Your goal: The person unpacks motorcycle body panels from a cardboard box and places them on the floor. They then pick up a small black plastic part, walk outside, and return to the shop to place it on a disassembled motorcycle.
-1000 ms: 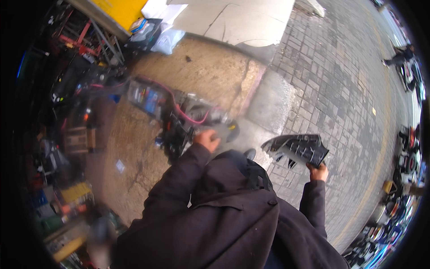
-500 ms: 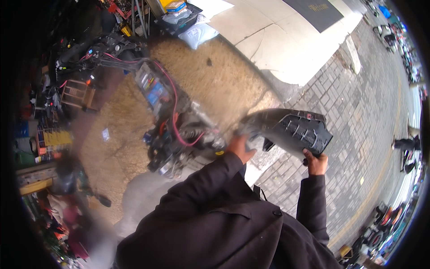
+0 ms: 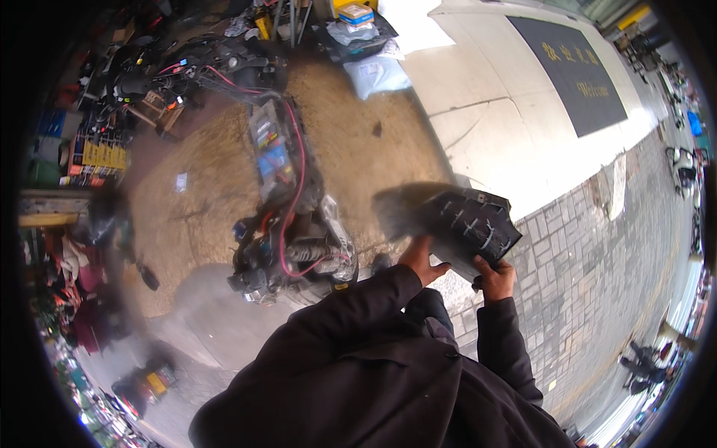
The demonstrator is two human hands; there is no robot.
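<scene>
A black plastic body panel (image 3: 467, 224), with a row of pale marks on one face, is held between both my hands, its far end blurred. My left hand (image 3: 422, 266) grips its lower left edge with the thumb toward the right. My right hand (image 3: 494, 276) is closed on the lower right corner. Left of the panel stands a stripped scooter frame (image 3: 269, 194) with a long pink cable (image 3: 300, 179), a coil-spring shock (image 3: 308, 252) and exposed parts along it. My dark shoe (image 3: 381, 263) shows beside it.
Packages (image 3: 373, 75) lie at the top beside a pale tiled step (image 3: 478, 149) with a dark mat (image 3: 564, 75). Clutter (image 3: 101, 157) and parts line the left. A brick pavement (image 3: 567, 291) runs right, with parked scooters (image 3: 681, 168) and a dark figure (image 3: 642, 366) at its edge.
My left hand moved from over the scooter onto the panel, which swung leftward and inward. The view has turned, so the step and mat show more and the surroundings have shifted.
</scene>
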